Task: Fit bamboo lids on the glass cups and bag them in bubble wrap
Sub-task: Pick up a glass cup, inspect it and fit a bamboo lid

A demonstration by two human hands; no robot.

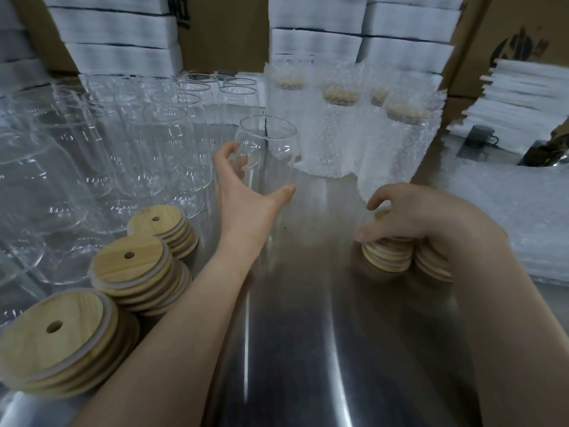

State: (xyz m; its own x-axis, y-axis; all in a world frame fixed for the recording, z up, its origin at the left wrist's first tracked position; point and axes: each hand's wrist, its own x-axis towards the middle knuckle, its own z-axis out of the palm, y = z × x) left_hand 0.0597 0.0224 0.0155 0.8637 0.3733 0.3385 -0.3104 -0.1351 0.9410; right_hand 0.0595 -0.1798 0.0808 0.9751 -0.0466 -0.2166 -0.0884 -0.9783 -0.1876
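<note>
My left hand (246, 192) curls around a clear glass cup (271, 149) standing upright on the steel table, thumb on its near right side, fingers on its left. My right hand (412, 211) rests on top of a short stack of bamboo lids (388, 257), fingers curled over the top lid. Three more stacks of bamboo lids (132, 266) with straw holes lie at the lower left. Several cups wrapped in bubble wrap (338, 134) with lids on stand behind the held cup.
Many bare glass cups (138, 143) crowd the left half of the steel table (308, 334). A flat pile of bubble wrap bags (523, 211) lies at the right. White foam sheets and cardboard boxes (221, 32) line the back.
</note>
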